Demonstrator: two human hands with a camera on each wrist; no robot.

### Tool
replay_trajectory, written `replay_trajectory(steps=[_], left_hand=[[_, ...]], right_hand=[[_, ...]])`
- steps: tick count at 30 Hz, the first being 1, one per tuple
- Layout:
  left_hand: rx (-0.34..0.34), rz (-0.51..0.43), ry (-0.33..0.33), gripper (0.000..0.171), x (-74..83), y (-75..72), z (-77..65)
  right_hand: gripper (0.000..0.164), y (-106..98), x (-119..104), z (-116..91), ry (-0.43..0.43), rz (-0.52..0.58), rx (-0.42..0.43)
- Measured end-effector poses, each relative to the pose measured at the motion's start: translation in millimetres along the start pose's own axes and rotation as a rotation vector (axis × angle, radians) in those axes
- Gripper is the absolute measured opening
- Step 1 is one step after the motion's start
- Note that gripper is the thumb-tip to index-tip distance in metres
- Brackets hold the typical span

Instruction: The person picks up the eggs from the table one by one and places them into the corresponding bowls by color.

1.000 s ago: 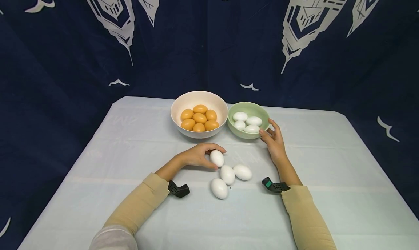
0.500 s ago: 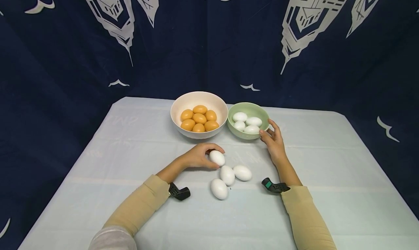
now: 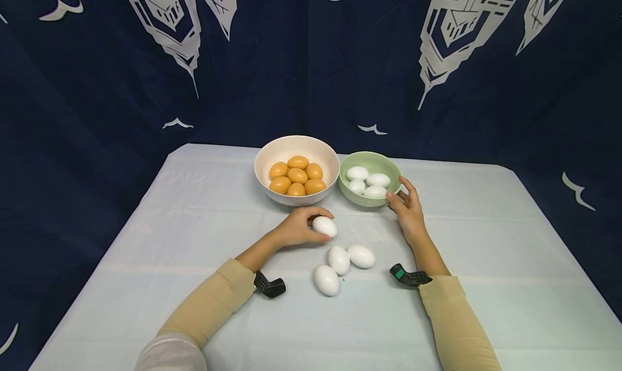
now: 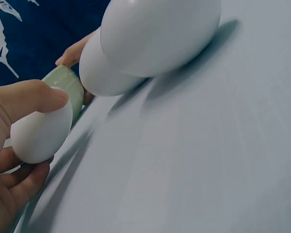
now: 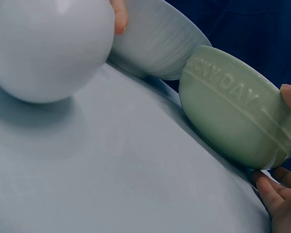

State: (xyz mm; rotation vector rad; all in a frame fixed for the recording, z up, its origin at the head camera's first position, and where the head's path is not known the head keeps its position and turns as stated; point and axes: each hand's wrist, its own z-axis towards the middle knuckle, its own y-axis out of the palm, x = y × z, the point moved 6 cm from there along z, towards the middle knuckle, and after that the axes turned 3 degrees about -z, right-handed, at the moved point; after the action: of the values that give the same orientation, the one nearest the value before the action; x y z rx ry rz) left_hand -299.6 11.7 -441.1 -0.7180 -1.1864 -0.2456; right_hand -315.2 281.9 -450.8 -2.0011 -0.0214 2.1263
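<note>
A white egg [image 3: 324,227] is pinched between the thumb and fingers of my left hand [image 3: 296,228], just in front of the bowls. In the left wrist view this egg [image 4: 41,136] appears slightly off the table, with a shadow beneath. My right hand [image 3: 410,211] grips the right side of a green bowl [image 3: 364,200] that has several white eggs [image 3: 377,180] in it. The right wrist view shows my thumb at the rim of the green bowl [image 5: 233,107] and my fingers low on its side. Three more white eggs [image 3: 338,260] lie close together on the table.
A larger cream bowl [image 3: 262,175] with several orange-yellow eggs [image 3: 297,175] stands beside the green bowl, at the back of the white-covered table [image 3: 486,241]. Behind the table hangs a dark blue patterned cloth [image 3: 311,63].
My left hand has moved the white egg a little away from the three loose eggs, towards the bowls. My right hand and the green bowl have stayed in place.
</note>
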Motion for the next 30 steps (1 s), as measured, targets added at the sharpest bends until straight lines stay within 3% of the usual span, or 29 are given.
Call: replay_trajectory(steps=[17,30], left_hand=[[0.064,0.05,-0.036,0.042,17.7,8.6,21.8],[0.072,0.005,-0.049,0.043,36.5,18.2,46.1]], right_hand=[[0.067,0.0,-3.4,-2.5,0.001,0.015,0.005],[0.067,-0.4,1.4,1.1,0.016,0.023,0.007]])
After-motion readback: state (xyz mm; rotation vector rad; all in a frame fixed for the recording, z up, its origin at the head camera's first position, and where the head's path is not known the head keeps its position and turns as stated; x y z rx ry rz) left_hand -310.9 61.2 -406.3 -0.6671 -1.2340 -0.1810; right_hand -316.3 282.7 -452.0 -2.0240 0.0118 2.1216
